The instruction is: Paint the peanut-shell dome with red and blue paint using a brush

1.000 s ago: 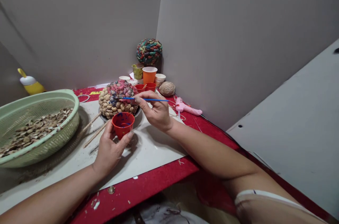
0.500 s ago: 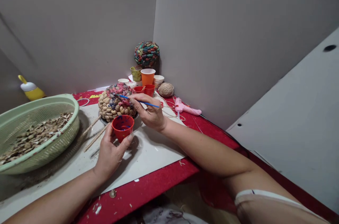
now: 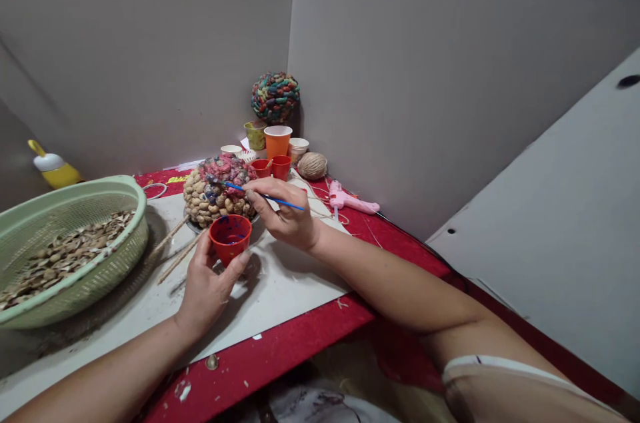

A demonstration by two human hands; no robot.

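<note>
My left hand [image 3: 210, 286] is wrapped round a small red cup [image 3: 231, 251] with dark blue paint inside. Between the fingers of my right hand [image 3: 287, 216] is a thin blue paintbrush [image 3: 270, 196], its tip at the surface of a ball covered in peanut shells [image 3: 203, 203]. Pink, grey and dark blue paint covers the ball's upper and right part; its left and lower shells are bare tan. The ball rests on a dark round base, mostly hidden behind the cup. Two twine-wrapped sticks [image 3: 177, 263] point out from it toward me.
A green basket [image 3: 140, 210] of shell pieces stands at left. Behind the ball are an orange cup [image 3: 278, 142], more small cups, a twine ball [image 3: 313, 166] and a multicoloured shell ball [image 3: 275, 96]. A pink glue gun [image 3: 353, 200] lies at right, near the wall.
The brush has shifted slightly down on the ball, with my right hand a little lower. My left hand still holds the cup; the whole view has shifted slightly.
</note>
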